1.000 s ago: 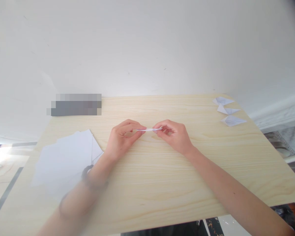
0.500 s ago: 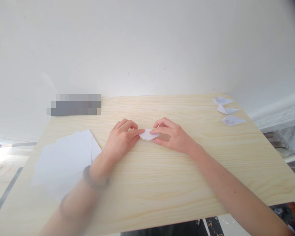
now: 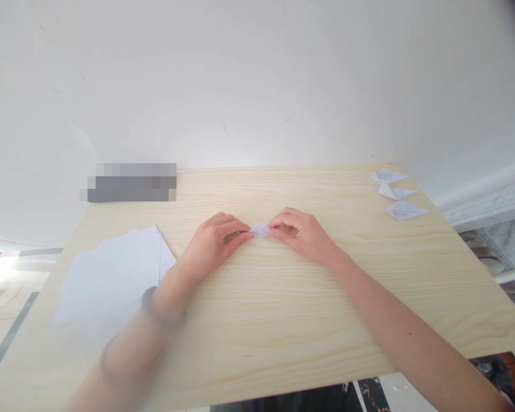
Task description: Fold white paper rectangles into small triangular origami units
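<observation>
A small folded piece of white paper (image 3: 259, 230) is held between my two hands, over the middle of the wooden table (image 3: 257, 309). My left hand (image 3: 218, 237) pinches its left end between thumb and fingers. On the other side, my right hand (image 3: 299, 232) pinches the right end the same way. Fingertips cover both ends of the paper, so only its middle part shows. A dark band circles my left wrist.
Loose white sheets (image 3: 111, 274) lie overlapping at the left, partly under my left forearm. Three folded white paper shapes (image 3: 407, 210) rest at the back right. A blurred-out grey object (image 3: 133, 186) stands at the back left against the white wall (image 3: 249, 86).
My fingers, which lay on the paper's top, now pinch its two ends. The paper looks narrower from front to back, and my right hand's fingers have closed together.
</observation>
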The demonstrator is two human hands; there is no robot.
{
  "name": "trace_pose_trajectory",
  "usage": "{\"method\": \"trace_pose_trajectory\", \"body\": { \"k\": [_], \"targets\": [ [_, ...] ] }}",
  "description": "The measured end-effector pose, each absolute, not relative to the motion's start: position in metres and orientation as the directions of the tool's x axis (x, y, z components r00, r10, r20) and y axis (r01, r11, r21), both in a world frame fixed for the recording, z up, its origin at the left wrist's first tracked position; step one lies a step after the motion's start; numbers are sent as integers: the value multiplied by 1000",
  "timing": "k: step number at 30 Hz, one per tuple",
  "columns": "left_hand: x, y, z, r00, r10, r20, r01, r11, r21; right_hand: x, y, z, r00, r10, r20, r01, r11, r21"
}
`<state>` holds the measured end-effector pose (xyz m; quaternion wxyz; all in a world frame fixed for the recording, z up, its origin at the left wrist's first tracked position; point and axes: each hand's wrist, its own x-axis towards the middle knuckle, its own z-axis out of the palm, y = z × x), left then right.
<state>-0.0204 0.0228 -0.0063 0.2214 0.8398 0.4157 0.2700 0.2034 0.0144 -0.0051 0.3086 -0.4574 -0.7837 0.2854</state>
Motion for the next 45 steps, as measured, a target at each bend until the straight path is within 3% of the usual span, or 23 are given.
{"method": "trace_pose_trajectory", "body": {
  "k": [8, 15, 27, 36, 45],
  "targets": [
    [-15, 22, -5, 509, 833, 217, 640, -535, 552, 196, 16, -4, -367, 905, 213, 625, 410, -665],
    [-10, 20, -3, 486, 852, 195, 728, -518, 449, 189, 15, -6, -278, 948, 154, 695, 309, -649],
    [-8, 17, -4, 431, 866, 252, 757, -499, 421, 184, 17, -10, -271, 936, 224, 704, 351, -617],
    [-11, 17, -4, 551, 783, 290, 698, -623, 355, 202, 14, -7, -470, 851, 235, 578, 498, -646],
    [-11, 18, -7, 552, 743, 379, 677, -665, 316, 203, 16, -9, -484, 831, 274, 549, 532, -645]
  ]
}}
